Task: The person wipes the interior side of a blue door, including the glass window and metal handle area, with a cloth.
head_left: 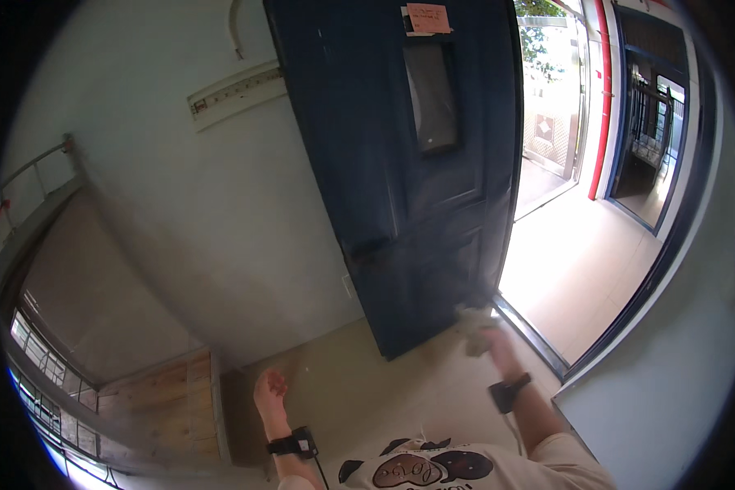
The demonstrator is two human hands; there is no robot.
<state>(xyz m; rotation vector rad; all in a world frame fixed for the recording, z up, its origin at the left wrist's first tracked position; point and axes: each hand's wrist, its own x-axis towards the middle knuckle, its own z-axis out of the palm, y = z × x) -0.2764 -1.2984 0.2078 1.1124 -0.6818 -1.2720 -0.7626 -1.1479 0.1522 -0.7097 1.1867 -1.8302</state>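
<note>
Right hand (493,340): extended forward, clamped on blurred grey cloth (472,325) near foot of panelled blue door (433,282). Left hand (271,390): forward, fingers curled together. Window (431,98): 1, rectangular.

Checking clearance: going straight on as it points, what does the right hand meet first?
Probably the dark blue panelled door, low down, greyish cloth in the right hand leading; blur leaves depth unclear.

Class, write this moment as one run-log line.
left hand: loosely curled, nothing visible held | right hand: gripping blurred, crumpled greyish cloth-like item | dark blue panelled door: standing open
</note>
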